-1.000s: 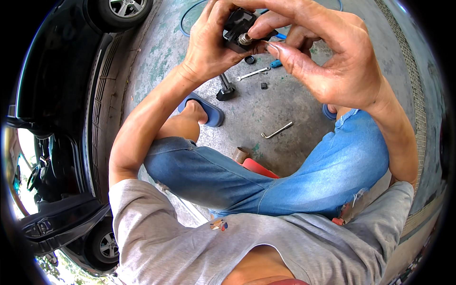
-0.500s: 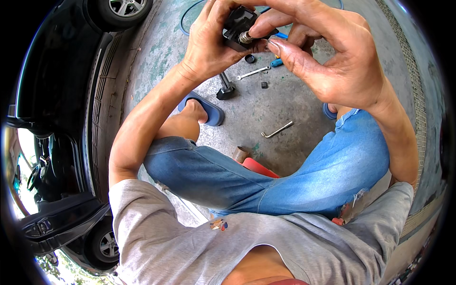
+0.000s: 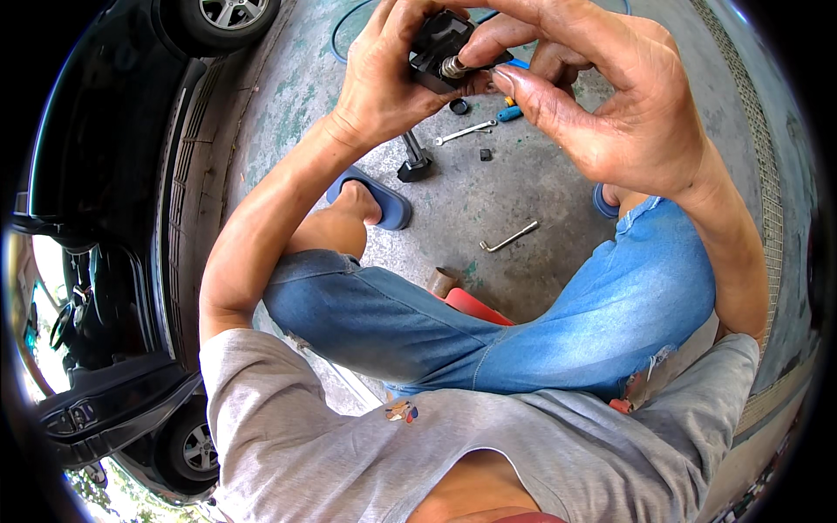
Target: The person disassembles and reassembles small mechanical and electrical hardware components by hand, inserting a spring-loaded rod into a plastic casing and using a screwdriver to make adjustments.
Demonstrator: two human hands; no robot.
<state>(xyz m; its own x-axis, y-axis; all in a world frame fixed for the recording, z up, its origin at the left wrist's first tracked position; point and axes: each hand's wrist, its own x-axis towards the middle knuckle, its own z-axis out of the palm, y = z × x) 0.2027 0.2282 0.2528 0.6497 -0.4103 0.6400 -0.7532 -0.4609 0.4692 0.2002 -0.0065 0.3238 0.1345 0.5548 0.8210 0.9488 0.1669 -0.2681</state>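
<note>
My left hand (image 3: 370, 91) is wrapped round a black box-shaped plastic part (image 3: 438, 39), held up at the top of the view. A ribbed, spring-like metal piece (image 3: 452, 67) sits at the part's open side. Bent over it from the right, my right hand (image 3: 623, 113) touches this metal piece with the index fingertip. Its thumb lies just beside the black part's edge. Whether the thumb also presses on the metal cannot be made out. The fingers of my left hand are partly hidden behind the part.
On the concrete floor lie a black-ended bar (image 3: 413, 164), a wrench (image 3: 465, 132), a small black block (image 3: 486, 155), a round black cap (image 3: 459, 106), a blue-handled tool (image 3: 509, 114) and a bent socket wrench (image 3: 509, 236). A dark car (image 3: 105, 131) stands left. Something red (image 3: 478, 307) shows between my legs.
Both hands and the black part stay nearly in place. My right index finger and thumb have shifted very slightly at the metal piece.
</note>
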